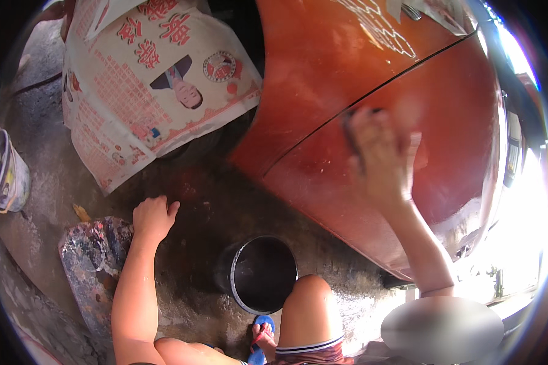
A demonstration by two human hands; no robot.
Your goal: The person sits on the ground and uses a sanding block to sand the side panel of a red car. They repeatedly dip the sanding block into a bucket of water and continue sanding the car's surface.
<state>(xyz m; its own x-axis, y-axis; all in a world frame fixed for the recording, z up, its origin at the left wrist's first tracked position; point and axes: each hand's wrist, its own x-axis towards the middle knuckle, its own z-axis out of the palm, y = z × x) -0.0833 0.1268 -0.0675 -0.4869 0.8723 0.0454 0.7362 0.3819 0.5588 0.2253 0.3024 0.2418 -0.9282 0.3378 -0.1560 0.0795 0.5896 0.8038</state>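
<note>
1. The right hand (380, 149), blurred, lies at 2 o'clock from the middle of the view, over a red car panel (453, 112); its fingers point toward 12.
2. A dark, flat-looking thing (351, 137) shows along that hand's left edge; I cannot tell whether the hand grips it or what it is.
3. The panel fills the 1 to 3 o'clock side, with a dark seam (365, 96) running from near the middle toward 2 and pale squiggly marks (383, 36) at 1.
4. The left hand (154, 219) sits at 8 o'clock, loosely curled with its thumb apart; I cannot tell whether it holds anything.
5. Just beside it, farther out toward 8, is a paint-spattered board (85, 267).
6. A black bucket (236, 291) stands on the wet floor (192, 280) at 6, near the person's knee (307, 304) and blue sandal (263, 320).
7. At 10 hangs a pale printed sheet (112, 85); a stained pail (19, 182) stands at 9.
</note>
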